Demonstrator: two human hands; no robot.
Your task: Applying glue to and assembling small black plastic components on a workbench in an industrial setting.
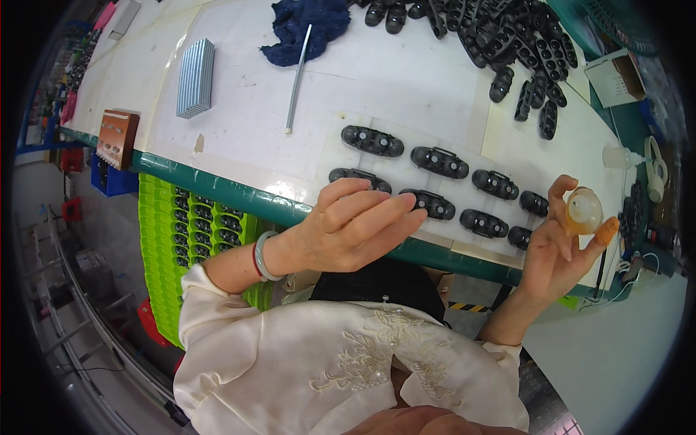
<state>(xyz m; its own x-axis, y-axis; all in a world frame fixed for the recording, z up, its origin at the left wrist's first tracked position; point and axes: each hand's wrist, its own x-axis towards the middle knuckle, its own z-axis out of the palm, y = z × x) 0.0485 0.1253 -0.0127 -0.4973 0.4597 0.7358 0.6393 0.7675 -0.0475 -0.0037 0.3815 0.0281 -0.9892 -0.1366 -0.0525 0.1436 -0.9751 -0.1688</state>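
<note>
My left hand [359, 226] hovers over the near row of black oval parts, fingers loosely bent and apart, with nothing seen in them. It partly covers a black part [360, 179] and sits close beside another [431, 204]. My right hand [554, 250] is closed round a small round translucent bottle [583, 210] with amber liquid inside, held up at the right of the rows. An orange cover wraps its thumb tip. The black parts, each with round studs on top, stand in two rows on a pale board [406, 132]; some at the right are partly behind my right hand.
A heap of similar black parts [500, 43] lies at the far right. Farther left are a dark blue cloth [308, 29], a metal rod [298, 83], a stack of silvery bars [196, 78] and an orange-brown box [117, 138]. Green trays [159, 246] with black parts stand below the table edge.
</note>
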